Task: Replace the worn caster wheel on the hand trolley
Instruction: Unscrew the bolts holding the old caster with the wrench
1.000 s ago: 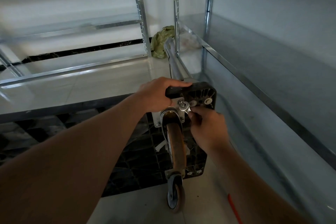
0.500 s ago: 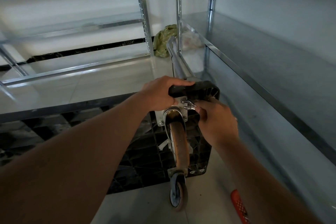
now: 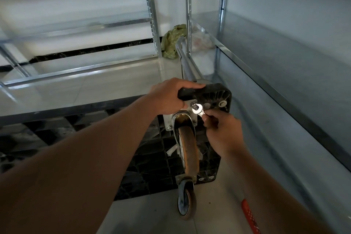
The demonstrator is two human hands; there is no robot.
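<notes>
The black hand trolley [image 3: 218,94] stands on its side on the floor, its ribbed underside facing me. A worn brown caster wheel [image 3: 189,150] sits in a metal fork bolted to the upper corner. A second, smaller caster [image 3: 187,202] touches the floor below. My left hand [image 3: 169,97] grips the trolley's top edge. My right hand [image 3: 221,129] pinches a small silver wrench [image 3: 198,110] whose jaw sits on a bolt of the caster's mounting plate.
Metal shelving [image 3: 266,74] runs along the right, and another rack [image 3: 152,15] stands at the back left. The trolley's handle bar [image 3: 187,64] lies on the floor toward a green bag [image 3: 173,42]. A red-handled tool [image 3: 249,214] lies on the tiles at lower right.
My right hand swung the wrench up around the bolt half a second ago and has now brought it back down, its jaw still on the bolt. My left hand has kept its hold.
</notes>
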